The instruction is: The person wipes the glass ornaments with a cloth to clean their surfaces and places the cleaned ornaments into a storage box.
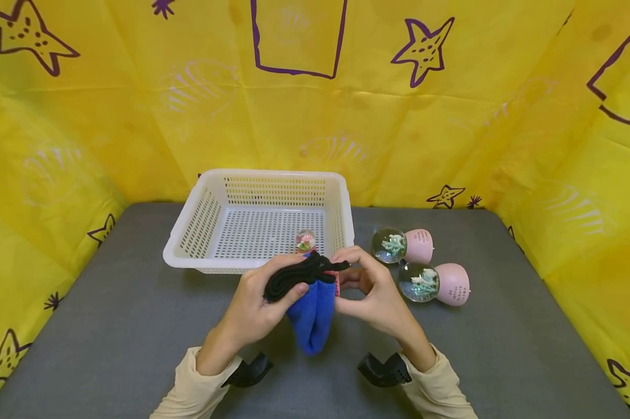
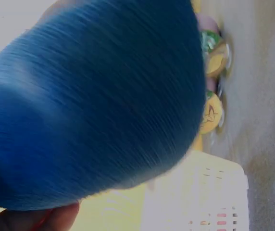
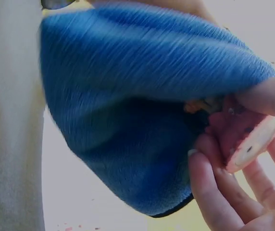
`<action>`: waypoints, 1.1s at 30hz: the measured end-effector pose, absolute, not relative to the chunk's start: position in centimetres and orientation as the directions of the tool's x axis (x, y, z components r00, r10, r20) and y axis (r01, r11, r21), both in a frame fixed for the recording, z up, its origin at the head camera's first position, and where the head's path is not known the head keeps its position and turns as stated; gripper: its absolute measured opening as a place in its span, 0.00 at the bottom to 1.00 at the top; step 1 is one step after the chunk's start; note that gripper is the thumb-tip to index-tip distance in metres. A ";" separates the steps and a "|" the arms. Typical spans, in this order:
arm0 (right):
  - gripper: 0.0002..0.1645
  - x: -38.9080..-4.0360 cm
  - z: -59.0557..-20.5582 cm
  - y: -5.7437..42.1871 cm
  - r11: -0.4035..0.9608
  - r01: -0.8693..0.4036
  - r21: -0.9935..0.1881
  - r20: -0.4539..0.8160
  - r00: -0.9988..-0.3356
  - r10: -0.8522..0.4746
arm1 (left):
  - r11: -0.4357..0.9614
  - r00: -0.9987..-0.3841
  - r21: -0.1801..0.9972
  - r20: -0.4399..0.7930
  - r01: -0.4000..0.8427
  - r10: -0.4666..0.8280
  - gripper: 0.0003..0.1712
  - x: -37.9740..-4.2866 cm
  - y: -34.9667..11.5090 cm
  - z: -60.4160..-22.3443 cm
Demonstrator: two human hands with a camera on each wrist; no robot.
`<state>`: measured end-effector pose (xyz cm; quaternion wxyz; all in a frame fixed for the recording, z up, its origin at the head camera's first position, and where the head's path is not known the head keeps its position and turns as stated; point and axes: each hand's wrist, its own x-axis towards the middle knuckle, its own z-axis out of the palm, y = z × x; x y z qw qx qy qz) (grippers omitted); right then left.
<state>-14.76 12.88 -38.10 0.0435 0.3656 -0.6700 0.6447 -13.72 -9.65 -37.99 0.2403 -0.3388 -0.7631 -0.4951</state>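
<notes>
My left hand [image 1: 262, 299] grips a fuzzy blue cloth [image 1: 310, 320] by its bunched black edging [image 1: 296, 276], thumb on the near side. The cloth hangs below and fills most of the left wrist view. My right hand [image 1: 380, 294] pinches a small ornament by its reddish-pink base [image 3: 229, 127], which has a pale underside. The ornament's other end goes in between the folds of the cloth, so most of it is hidden. Both hands are close together in front of the basket.
Behind the hands stands a white plastic basket [image 1: 181, 241] with a small globe ornament [image 1: 305, 240] in its near right corner. Two pink-based snow globes, a rear one [image 1: 418, 245] and a nearer one [image 1: 452, 284], lie sideways on the grey table [image 1: 110, 326]. Yellow patterned fabric [image 1: 294, 116] surrounds the table.
</notes>
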 end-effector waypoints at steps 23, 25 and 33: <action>0.32 -14.7 -38.0 12.8 -0.059 -0.564 -0.823 0.532 -0.730 -0.429 | 0.294 -0.710 0.647 0.621 0.703 0.332 0.29 -13.5 -9.3 -37.9; 0.34 -14.8 -38.0 12.8 -0.033 -0.537 -0.843 0.496 -0.751 -0.435 | 0.288 -0.688 0.625 0.657 0.725 0.308 0.23 -13.6 -9.2 -38.0; 0.31 -14.9 -38.3 12.5 -0.051 -0.578 -0.815 0.539 -0.722 -0.434 | 0.230 -0.741 0.704 0.629 0.672 0.237 0.20 -13.7 -9.5 -38.2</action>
